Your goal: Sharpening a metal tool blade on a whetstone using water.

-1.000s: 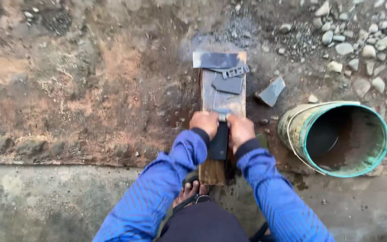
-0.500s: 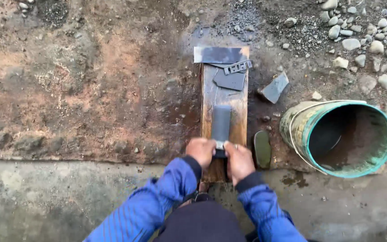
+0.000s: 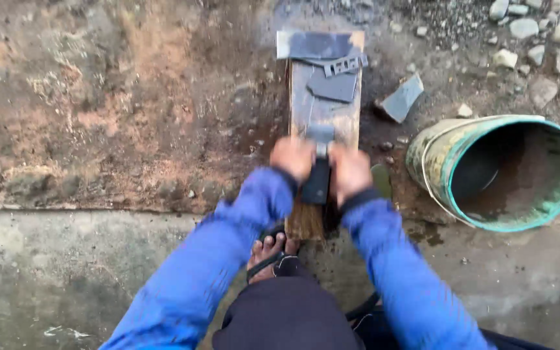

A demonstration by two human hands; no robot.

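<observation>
On the wooden plank (image 3: 324,113), my left hand (image 3: 293,157) and right hand (image 3: 350,170) clamp a dark blade (image 3: 317,172) flat, mid-stroke; green bucket (image 3: 507,172) right of plank.

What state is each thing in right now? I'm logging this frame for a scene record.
left hand: closed on the dark tool, pressing it to the plank
right hand: closed on the same tool
dark tool: held flat between both hands
wooden plank: lying flat, wet, grey pieces at its far end
green bucket: tipped on its side, mouth open
flat stone shard: loose on ground
</observation>
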